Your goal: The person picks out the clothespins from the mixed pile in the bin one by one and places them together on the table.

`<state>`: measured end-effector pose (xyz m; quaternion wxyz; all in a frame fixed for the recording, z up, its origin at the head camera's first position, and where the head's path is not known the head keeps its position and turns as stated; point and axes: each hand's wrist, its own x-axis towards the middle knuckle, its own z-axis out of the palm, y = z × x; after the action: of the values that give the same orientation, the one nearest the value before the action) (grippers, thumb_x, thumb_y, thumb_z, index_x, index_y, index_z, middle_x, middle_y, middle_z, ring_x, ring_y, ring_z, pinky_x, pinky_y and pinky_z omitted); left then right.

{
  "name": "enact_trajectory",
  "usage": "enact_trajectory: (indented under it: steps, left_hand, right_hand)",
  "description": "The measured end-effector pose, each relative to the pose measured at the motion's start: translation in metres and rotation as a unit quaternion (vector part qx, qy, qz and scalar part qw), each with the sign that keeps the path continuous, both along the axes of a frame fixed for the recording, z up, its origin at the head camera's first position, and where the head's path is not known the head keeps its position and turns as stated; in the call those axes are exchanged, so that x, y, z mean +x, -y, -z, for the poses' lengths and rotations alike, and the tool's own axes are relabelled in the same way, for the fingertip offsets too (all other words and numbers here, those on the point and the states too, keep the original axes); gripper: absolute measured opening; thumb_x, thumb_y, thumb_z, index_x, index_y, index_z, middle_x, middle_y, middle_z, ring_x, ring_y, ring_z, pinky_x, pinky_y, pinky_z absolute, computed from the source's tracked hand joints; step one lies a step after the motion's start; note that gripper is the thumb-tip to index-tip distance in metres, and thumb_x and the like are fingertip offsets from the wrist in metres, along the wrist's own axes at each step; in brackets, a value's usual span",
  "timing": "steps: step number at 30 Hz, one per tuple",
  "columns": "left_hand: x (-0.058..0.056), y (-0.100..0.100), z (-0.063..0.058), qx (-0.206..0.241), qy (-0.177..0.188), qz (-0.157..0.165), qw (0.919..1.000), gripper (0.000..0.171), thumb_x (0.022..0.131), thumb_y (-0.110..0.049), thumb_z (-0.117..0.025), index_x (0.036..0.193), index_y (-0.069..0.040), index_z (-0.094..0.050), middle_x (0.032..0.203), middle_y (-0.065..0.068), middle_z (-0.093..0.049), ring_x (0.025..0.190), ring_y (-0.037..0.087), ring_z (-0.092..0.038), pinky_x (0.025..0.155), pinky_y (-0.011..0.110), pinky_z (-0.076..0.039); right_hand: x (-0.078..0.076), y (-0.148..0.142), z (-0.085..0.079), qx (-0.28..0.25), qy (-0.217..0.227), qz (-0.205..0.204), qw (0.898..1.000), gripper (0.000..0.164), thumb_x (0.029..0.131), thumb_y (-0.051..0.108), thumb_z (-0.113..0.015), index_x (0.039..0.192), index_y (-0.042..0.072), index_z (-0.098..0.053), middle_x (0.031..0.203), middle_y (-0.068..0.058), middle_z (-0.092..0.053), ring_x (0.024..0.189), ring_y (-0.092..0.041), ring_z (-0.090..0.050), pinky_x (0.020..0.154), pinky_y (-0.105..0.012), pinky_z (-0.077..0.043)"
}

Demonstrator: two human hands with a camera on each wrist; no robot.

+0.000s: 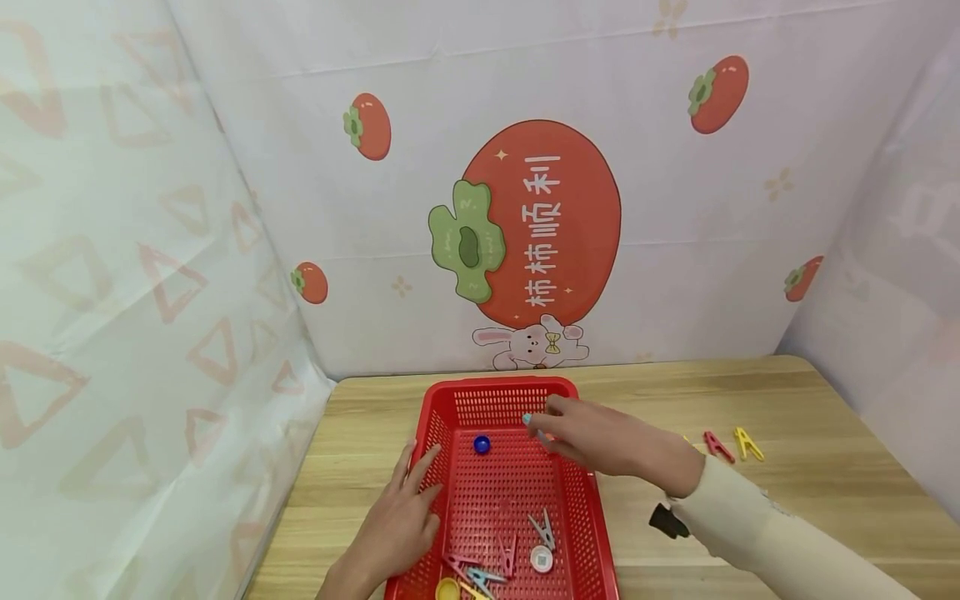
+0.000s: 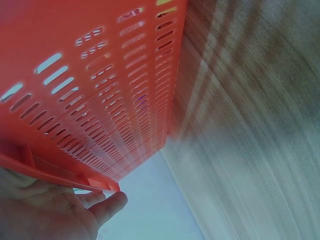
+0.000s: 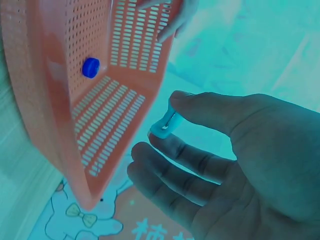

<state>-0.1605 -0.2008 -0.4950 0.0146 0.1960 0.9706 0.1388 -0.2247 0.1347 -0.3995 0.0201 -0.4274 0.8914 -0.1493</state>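
My right hand (image 1: 592, 433) is above the far right part of a red plastic basket (image 1: 592, 533). Between thumb and forefinger it pinches a light blue clothespin (image 3: 167, 120), its other fingers loosely bent. My left hand (image 1: 393, 521) rests over the basket's left rim, fingers spread and fairly straight; the left wrist view shows part of this hand (image 2: 65, 215) beneath the rim. A blue bottle cap (image 1: 482, 444) lies on the basket floor. Closer to me inside are a grey clothespin (image 1: 543, 531), a white cap (image 1: 542, 558), a yellow cap (image 1: 447, 590) and several coloured clothespins (image 1: 483, 577).
Right of the basket, a red clothespin (image 1: 718, 447) and a yellow clothespin (image 1: 747, 444) lie on the wooden table (image 1: 787, 500). Another yellow thing beside them is mostly hidden by my right wrist. A printed cloth (image 1: 360, 217) hangs behind the table and along its sides.
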Motion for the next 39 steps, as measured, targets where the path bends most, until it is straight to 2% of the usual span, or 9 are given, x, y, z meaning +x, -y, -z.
enact_trajectory:
  steps: [7, 16, 23, 30, 39]
  left_hand:
    - [-0.001, 0.000, 0.001, -0.003, -0.005, 0.005, 1.0000, 0.035, 0.097, -0.014, -0.073, 0.126, 0.006, -0.077, 0.177, 0.013, -0.034, 0.169, 0.044, -0.009, 0.133, 0.062, -0.032]
    - [-0.002, -0.001, 0.001, -0.001, -0.009, 0.005, 1.0000, 0.036, 0.096, -0.013, -0.073, 0.126, 0.006, -0.077, 0.177, 0.013, -0.035, 0.170, 0.044, -0.009, 0.133, 0.061, -0.032]
    - [-0.002, -0.002, -0.001, 0.002, -0.004, -0.001, 1.0000, 0.036, 0.096, -0.012, -0.073, 0.127, 0.005, -0.077, 0.177, 0.013, -0.035, 0.169, 0.044, -0.009, 0.133, 0.061, -0.031]
    - [-0.002, -0.002, 0.000, 0.004, -0.002, 0.000, 1.0000, 0.036, 0.096, -0.012, -0.072, 0.127, 0.006, -0.077, 0.176, 0.014, -0.035, 0.169, 0.045, -0.011, 0.133, 0.062, -0.031]
    - [-0.001, -0.001, -0.001, 0.002, -0.003, 0.002, 1.0000, 0.035, 0.096, -0.012, -0.072, 0.126, 0.006, -0.077, 0.176, 0.014, -0.035, 0.169, 0.045, -0.011, 0.133, 0.062, -0.030]
  right_hand:
    - [0.010, -0.032, 0.001, -0.043, -0.024, 0.003, 0.999, 0.029, 0.105, 0.014, -0.072, 0.133, 0.019, -0.071, 0.114, -0.001, -0.068, 0.095, -0.009, -0.064, 0.079, -0.022, -0.062]
    - [0.025, -0.069, 0.010, -0.059, -0.033, 0.039, 0.997, 0.031, 0.100, 0.014, -0.078, 0.130, 0.021, -0.073, 0.114, 0.003, -0.069, 0.095, -0.006, -0.065, 0.078, -0.024, -0.064]
    - [0.037, -0.091, 0.021, -0.060, -0.026, 0.081, 0.995, 0.027, 0.103, 0.020, -0.075, 0.129, 0.026, -0.072, 0.116, 0.009, -0.067, 0.097, -0.004, -0.063, 0.081, -0.027, -0.064]
    - [0.048, -0.111, 0.044, -0.069, -0.022, 0.094, 0.993, 0.023, 0.106, 0.021, -0.071, 0.129, 0.026, -0.071, 0.114, 0.011, -0.064, 0.094, 0.001, -0.059, 0.076, -0.025, -0.060]
    - [0.062, -0.130, 0.077, -0.068, -0.041, 0.115, 0.990, 0.025, 0.102, 0.018, -0.076, 0.126, 0.025, -0.071, 0.111, 0.011, -0.064, 0.091, 0.004, -0.056, 0.069, -0.023, -0.055]
